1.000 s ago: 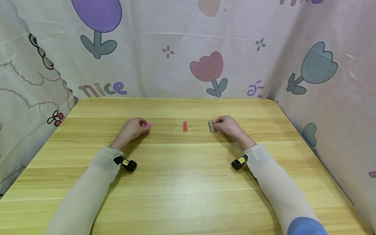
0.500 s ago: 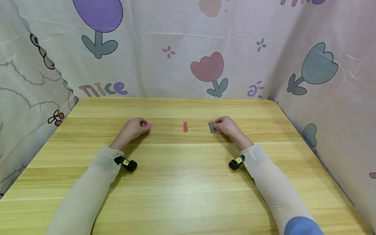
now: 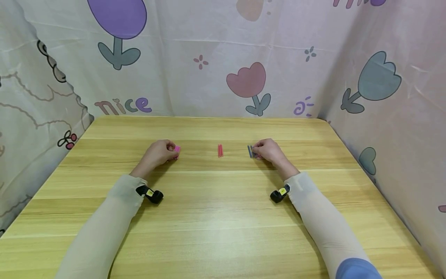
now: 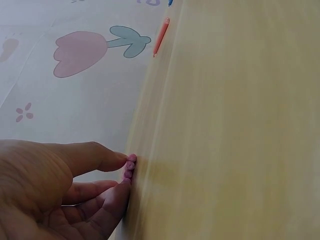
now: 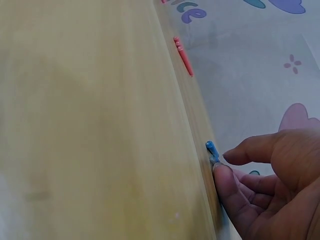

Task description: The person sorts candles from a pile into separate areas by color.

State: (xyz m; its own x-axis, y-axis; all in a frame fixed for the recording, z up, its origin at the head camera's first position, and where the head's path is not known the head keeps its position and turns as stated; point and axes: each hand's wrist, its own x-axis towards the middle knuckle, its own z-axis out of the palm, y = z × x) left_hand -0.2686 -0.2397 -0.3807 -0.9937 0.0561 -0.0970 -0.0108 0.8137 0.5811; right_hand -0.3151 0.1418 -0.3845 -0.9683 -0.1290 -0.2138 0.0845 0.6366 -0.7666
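My left hand (image 3: 159,152) pinches a row of several short pink sticks (image 3: 177,152) between thumb and fingers. Their round ends (image 4: 129,166) line up side by side in the left wrist view. Over to the right, thumb and index finger of my right hand (image 3: 270,150) are curled at a blue stick (image 5: 214,159), against another blue stick (image 5: 210,145). How many blue sticks lie under the fingertips is hidden. Midway between the hands, a small bundle of red sticks (image 3: 220,150) lies on the table, touched by neither hand.
All the sticks lie on a pale wooden table (image 3: 216,217), towards its far edge. A printed cloth (image 3: 188,81) with flowers hangs behind and along both sides. Each wrist wears a small black camera (image 3: 154,196).
My right hand has shifted slightly left, and the blue stick at its fingertips now lies closer to the outer blue one. The left hand and the red sticks stay in place.
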